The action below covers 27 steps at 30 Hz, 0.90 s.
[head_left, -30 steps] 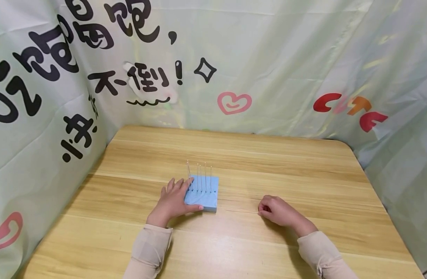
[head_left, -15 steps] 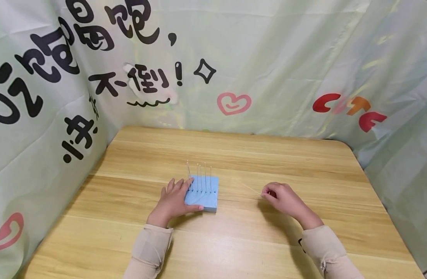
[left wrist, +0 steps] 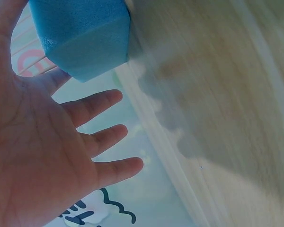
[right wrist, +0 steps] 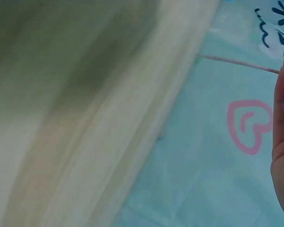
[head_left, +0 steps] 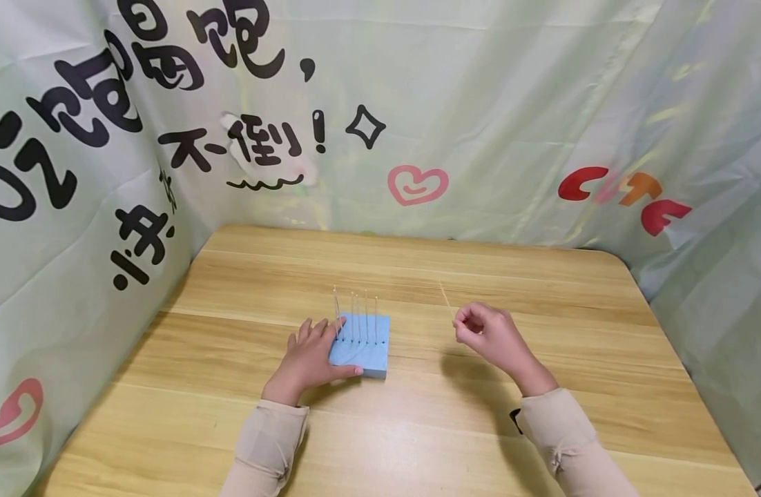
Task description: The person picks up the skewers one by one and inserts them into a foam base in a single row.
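Note:
A blue foam block (head_left: 364, 359) lies on the table, with several thin wooden sticks (head_left: 366, 314) standing in a row of small dark holes across its top. My left hand (head_left: 309, 355) holds the block's left side between thumb and index finger; its other fingers are spread apart, as the left wrist view shows beneath the blue foam (left wrist: 85, 42). To the right of the block and raised above the table, my right hand (head_left: 492, 335) pinches one thin wooden stick (head_left: 446, 298) by its lower end. That stick (right wrist: 241, 63) points away from the fingertips in the right wrist view.
The wood-grain table (head_left: 573, 304) is bordered by a pale printed curtain (head_left: 480, 124) at the back and both sides. Bare tabletop lies between the block and my right hand.
My right hand has lifted off the table with the stick and turned it from lying flat, pointing left, to nearly upright. My left hand and the block have stayed put.

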{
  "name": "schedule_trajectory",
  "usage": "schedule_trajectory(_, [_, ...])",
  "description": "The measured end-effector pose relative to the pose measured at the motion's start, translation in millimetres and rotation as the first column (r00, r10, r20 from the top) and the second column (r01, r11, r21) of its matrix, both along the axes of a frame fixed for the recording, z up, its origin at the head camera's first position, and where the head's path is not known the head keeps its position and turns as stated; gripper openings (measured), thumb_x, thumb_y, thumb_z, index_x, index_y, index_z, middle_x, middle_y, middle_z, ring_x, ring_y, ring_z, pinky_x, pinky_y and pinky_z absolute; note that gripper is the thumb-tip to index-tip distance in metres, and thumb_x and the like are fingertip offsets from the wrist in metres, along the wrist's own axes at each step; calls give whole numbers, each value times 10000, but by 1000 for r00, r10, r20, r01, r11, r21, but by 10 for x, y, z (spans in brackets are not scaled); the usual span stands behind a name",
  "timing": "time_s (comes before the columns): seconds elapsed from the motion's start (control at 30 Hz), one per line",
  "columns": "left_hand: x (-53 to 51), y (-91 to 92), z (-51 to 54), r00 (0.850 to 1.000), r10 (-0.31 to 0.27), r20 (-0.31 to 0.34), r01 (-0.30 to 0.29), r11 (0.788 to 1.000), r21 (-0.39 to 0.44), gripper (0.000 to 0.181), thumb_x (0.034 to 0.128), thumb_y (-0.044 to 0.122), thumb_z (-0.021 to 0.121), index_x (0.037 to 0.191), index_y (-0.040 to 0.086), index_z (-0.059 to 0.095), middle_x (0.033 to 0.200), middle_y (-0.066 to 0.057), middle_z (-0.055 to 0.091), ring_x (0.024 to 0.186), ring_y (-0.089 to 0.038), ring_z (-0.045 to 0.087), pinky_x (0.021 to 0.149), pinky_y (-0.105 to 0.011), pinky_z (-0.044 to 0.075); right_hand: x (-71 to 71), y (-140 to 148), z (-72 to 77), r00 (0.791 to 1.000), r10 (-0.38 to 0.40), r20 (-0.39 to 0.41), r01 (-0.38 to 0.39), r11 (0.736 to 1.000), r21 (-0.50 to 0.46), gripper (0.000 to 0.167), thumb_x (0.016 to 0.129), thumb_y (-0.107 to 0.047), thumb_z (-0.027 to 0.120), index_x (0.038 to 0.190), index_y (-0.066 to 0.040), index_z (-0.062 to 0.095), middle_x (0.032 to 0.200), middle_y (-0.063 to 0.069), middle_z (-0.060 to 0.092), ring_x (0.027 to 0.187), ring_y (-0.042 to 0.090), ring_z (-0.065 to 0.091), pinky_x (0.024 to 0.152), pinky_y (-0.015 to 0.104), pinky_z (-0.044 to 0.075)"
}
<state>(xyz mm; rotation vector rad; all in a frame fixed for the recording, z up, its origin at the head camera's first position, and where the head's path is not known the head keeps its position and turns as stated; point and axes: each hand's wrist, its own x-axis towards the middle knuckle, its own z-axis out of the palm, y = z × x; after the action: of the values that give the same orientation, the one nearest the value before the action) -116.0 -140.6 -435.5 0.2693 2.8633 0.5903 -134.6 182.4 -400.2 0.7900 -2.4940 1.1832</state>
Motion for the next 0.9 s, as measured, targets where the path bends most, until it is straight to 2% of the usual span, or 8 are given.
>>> schedule_trajectory(0.13, [7, -8, 6, 1000, 2, 5, -2, 1000, -2, 1037, 675, 652, 718, 1489, 161, 303, 1467, -207, 345, 1379, -461, 157, 1047, -670, 155, -12, -161, 79, 993, 63, 100, -52, 993, -108, 162, 828, 86, 597, 801, -68, 558, 715, -10, 590, 612, 61, 623, 560, 240, 534])
schedule_trajectory(0.2, [9, -12, 5, 1000, 1, 3, -1, 1000, -5, 1039, 673, 654, 718, 1488, 159, 305, 1467, -209, 345, 1377, -464, 162, 1047, -670, 158, -23, -243, 101, 987, 96, 126, -78, 986, -146, 163, 832, 97, 588, 808, -59, 547, 732, 12, 588, 625, 92, 640, 584, 253, 547])
schedule_trajectory(0.43, [9, -8, 7, 1000, -2, -5, 2, 1000, -5, 1034, 674, 655, 717, 1485, 158, 312, 1465, -205, 350, 1376, -460, 166, 1047, -668, 161, -50, -549, 178, 977, 171, 128, -147, 973, -175, 134, 830, 133, 567, 822, 3, 537, 745, 79, 599, 642, 213, 665, 606, 275, 555])
schedule_trajectory(0.6, [6, -5, 9, 1000, 3, -1, -3, 1000, -13, 1038, 672, 663, 712, 1486, 158, 313, 1467, -206, 347, 1377, -463, 168, 1047, -670, 159, 36, -759, 387, 968, 227, 110, -205, 962, -181, 118, 829, 166, 529, 809, 50, 517, 757, 143, 601, 653, 233, 663, 609, 289, 556])
schedule_trajectory(0.67, [1, -3, 12, 1000, 3, 1, -3, 1000, -14, 1038, 672, 666, 710, 1486, 161, 312, 1470, -206, 343, 1377, -465, 167, 1047, -672, 157, 17, -800, 351, 966, 242, 93, -222, 956, -191, 129, 838, 149, 527, 813, 23, 517, 766, 125, 608, 657, 210, 664, 611, 275, 554])
schedule_trajectory(0.83, [-8, -5, 6, 1000, 5, -5, -5, 1000, -14, 1037, 672, 671, 707, 1486, 163, 313, 1469, -207, 345, 1376, -467, 168, 1047, -675, 149, -129, -829, 82, 963, 260, 73, -239, 947, -213, 149, 869, 96, 534, 828, -47, 519, 784, 59, 622, 673, 201, 673, 624, 240, 551])
schedule_trajectory(0.9, [-8, -4, 7, 1000, 7, -6, -7, 1000, -12, 1039, 671, 669, 709, 1486, 160, 312, 1468, -208, 345, 1376, -468, 168, 1048, -675, 147, -143, -845, 66, 964, 253, 77, -233, 950, -206, 153, 872, 96, 537, 826, -49, 520, 786, 56, 623, 678, 193, 675, 631, 238, 552])
